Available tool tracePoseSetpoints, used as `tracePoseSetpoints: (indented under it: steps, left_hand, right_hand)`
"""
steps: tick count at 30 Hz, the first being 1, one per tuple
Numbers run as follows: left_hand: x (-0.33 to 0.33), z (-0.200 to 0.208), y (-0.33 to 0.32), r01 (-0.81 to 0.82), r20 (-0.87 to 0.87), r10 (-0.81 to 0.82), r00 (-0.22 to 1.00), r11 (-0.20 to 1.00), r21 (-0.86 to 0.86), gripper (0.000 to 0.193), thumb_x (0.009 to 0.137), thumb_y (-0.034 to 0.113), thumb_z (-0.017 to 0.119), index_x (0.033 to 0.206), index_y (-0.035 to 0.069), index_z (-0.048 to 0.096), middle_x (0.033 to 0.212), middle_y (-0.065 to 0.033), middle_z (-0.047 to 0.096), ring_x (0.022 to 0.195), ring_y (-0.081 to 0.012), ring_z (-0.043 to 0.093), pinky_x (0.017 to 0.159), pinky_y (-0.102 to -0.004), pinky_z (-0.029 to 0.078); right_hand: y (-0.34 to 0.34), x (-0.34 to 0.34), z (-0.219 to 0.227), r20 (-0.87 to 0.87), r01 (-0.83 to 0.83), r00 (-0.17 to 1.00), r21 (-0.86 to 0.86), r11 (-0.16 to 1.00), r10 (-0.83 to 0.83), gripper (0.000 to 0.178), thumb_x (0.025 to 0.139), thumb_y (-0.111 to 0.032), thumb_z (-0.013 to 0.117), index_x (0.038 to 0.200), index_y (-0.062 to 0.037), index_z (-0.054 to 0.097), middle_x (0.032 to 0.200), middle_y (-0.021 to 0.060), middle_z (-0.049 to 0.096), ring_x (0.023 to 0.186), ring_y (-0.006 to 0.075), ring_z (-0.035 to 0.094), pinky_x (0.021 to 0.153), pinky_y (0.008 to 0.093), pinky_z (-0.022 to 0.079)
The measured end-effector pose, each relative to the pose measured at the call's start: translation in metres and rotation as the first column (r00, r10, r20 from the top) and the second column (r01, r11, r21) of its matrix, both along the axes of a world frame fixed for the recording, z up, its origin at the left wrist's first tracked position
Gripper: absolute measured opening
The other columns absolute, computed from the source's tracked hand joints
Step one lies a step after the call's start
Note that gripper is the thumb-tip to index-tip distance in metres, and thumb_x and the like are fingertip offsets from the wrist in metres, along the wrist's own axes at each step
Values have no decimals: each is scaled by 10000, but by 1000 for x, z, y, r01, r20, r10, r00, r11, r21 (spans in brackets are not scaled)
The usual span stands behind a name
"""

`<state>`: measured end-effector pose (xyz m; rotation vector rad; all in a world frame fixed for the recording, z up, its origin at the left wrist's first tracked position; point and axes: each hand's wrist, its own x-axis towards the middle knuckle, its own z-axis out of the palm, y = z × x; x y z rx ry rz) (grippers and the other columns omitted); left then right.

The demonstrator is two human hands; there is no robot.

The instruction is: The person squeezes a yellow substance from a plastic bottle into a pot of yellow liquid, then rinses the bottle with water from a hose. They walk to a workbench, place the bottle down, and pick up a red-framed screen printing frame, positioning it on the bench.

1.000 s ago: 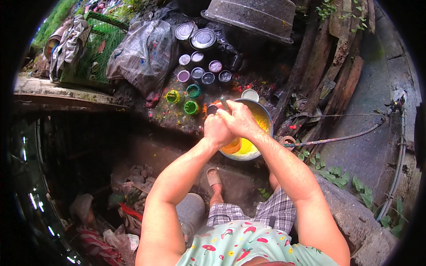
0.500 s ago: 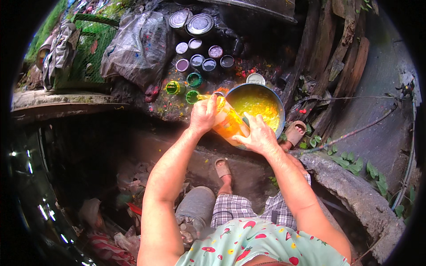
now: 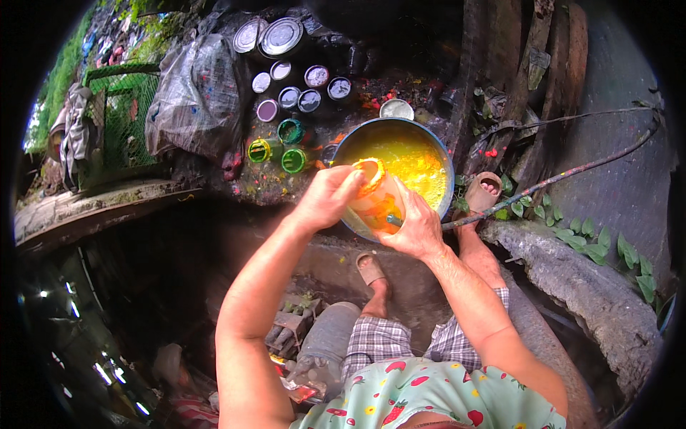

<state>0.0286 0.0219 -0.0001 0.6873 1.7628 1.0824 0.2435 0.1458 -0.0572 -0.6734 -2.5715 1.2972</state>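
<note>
Over a large round basin (image 3: 449,161) of yellow, foamy-looking liquid, I hold a translucent plastic jar (image 3: 389,196) smeared orange and yellow. My left hand (image 3: 330,199) grips it near its yellow-coated round mouth, which faces up and away from me. My right hand (image 3: 416,225) is closed at the jar's lower right side. A paint-spotted hose (image 3: 543,187) runs in from the right to this hand, and a dark green tip shows by the fingers against the jar. The palm side of my right hand is hidden.
Yellow (image 3: 260,150) and green (image 3: 293,161) open containers stand left of the basin. Several grey and purple paint cans (image 3: 309,100) sit behind them. A white lid-like disc (image 3: 396,109) lies behind the basin. Wooden planks (image 3: 529,93) and a rough concrete ledge (image 3: 572,286) are at right.
The jar has turned so its mouth now shows more, and it sits further over the basin. The hose now shows running up to my right hand. The view has shifted slightly.
</note>
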Motion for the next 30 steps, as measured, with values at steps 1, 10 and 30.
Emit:
tracePoseSetpoints:
  steps: [1, 10, 30]
  left_hand:
    - [-7, 4, 0, 47, 47, -53, 997, 993, 110, 284, 1127, 246, 681, 1134, -18, 786, 1009, -27, 725, 958, -107, 644, 862, -303, 539]
    - [-7, -5, 18, 21, 142, -15, 990, 999, -41, 198, 925, 111, 918, 889, 32, 739, 796, 41, 696, 707, -57, 588, 647, -260, 490]
    - [46, -28, 5, -95, -760, 22, 649, 994, -52, 148, 970, 95, 811, 1077, -7, 829, 963, -118, 797, 925, -222, 769, 857, -338, 599]
  right_hand:
    - [3, 1, -1, -4, 17, 1000, 7, 1000, -17, 1192, 660, -330, 976, 1669, -48, 408, 1336, 215, 690, 1234, 385, 698, 1060, 488, 585]
    - [3, 15, 6, 157, 26, 987, 66, 998, -36, 1185, 695, -375, 935, 1671, -4, 375, 1236, 236, 640, 1143, 403, 690, 978, 498, 614]
    - [7, 17, 5, 279, -44, 960, 199, 979, -14, 1126, 741, -426, 925, 1664, -32, 414, 1235, 212, 650, 1170, 372, 673, 959, 467, 628]
